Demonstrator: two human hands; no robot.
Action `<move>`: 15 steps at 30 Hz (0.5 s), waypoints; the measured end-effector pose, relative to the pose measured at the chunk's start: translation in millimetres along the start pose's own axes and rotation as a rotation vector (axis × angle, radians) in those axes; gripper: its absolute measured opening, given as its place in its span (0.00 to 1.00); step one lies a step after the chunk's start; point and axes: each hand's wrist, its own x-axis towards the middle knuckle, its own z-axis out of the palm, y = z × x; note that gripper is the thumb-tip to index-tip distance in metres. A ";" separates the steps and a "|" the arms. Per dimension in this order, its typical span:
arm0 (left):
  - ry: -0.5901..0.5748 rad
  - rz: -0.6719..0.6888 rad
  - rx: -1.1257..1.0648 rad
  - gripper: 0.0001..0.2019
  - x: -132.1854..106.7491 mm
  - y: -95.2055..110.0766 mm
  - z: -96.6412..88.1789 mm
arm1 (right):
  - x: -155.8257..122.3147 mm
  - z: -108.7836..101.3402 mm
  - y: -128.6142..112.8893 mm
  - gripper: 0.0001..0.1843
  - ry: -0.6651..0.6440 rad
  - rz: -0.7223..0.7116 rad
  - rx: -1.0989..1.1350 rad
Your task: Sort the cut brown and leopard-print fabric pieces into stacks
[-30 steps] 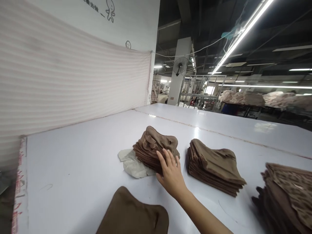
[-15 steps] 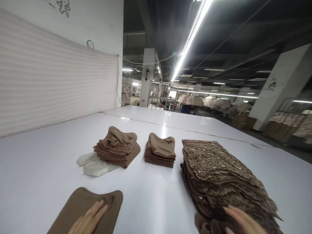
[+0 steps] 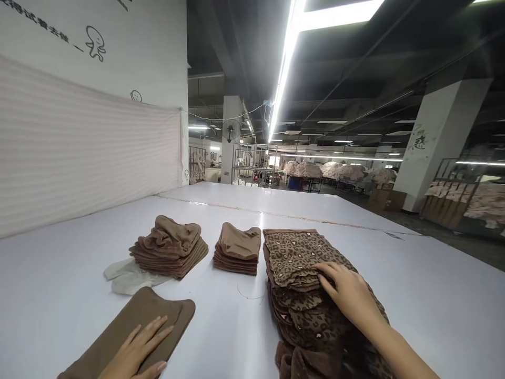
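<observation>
Your right hand, fingers curled, rests on the leopard-print stack, right of your flat, open left hand pressing the brown piece.

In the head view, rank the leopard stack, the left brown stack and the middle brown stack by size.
1. leopard stack, though it is nearest the camera
2. left brown stack
3. middle brown stack

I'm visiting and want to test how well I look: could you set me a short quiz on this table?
1. True or false: the right hand rests on the leopard-print stack.
2. How many plain brown stacks lie beyond the hands?
3. The left hand lies on: A) the pale cloth, B) the flat brown piece, C) the bare white table.

Key: 1 true; 2 two; 3 B.
</observation>
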 end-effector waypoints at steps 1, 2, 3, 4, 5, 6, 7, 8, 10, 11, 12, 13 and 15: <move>0.003 0.029 -0.031 0.22 -0.4 2.1 -1.6 | 1.8 -0.6 1.4 0.15 -0.011 0.005 0.002; -0.021 0.062 -0.068 0.21 -1.4 5.3 -4.3 | 2.7 -1.3 3.3 0.15 -0.020 0.004 0.006; -0.060 0.096 -0.101 0.21 -2.6 9.5 -7.8 | 2.9 -1.7 5.4 0.16 -0.028 -0.002 0.012; -0.119 0.134 -0.127 0.21 -3.9 15.0 -12.0 | 2.6 -1.6 7.7 0.17 -0.036 -0.014 0.019; -0.182 0.167 -0.145 0.22 -5.0 21.3 -16.2 | 2.0 -0.8 10.3 0.18 -0.039 -0.029 0.024; -0.237 0.192 -0.157 0.23 -5.9 28.3 -19.8 | 1.4 0.8 12.8 0.20 -0.040 -0.044 0.028; -0.282 0.209 -0.166 0.23 -6.4 35.4 -22.3 | 1.0 3.1 15.3 0.21 -0.034 -0.052 0.029; -0.296 0.208 -0.175 0.24 -6.4 42.1 -23.2 | 0.8 5.9 17.6 0.22 -0.024 -0.053 0.027; -0.263 0.183 -0.187 0.24 -5.1 53.1 -19.8 | 1.7 12.2 20.9 0.24 -0.003 -0.048 0.021; -0.230 0.155 -0.187 0.24 -4.1 56.9 -15.9 | 2.4 15.0 21.8 0.25 0.006 -0.045 0.015; -0.203 0.127 -0.181 0.24 -3.0 59.6 -11.4 | 3.0 17.3 22.1 0.25 0.012 -0.043 0.009; -0.177 0.096 -0.171 0.24 -1.9 61.4 -6.7 | 3.3 19.1 22.0 0.25 0.017 -0.043 0.002; -0.127 0.034 -0.146 0.23 0.2 63.6 1.1 | 2.3 21.1 20.5 0.26 0.023 -0.046 -0.009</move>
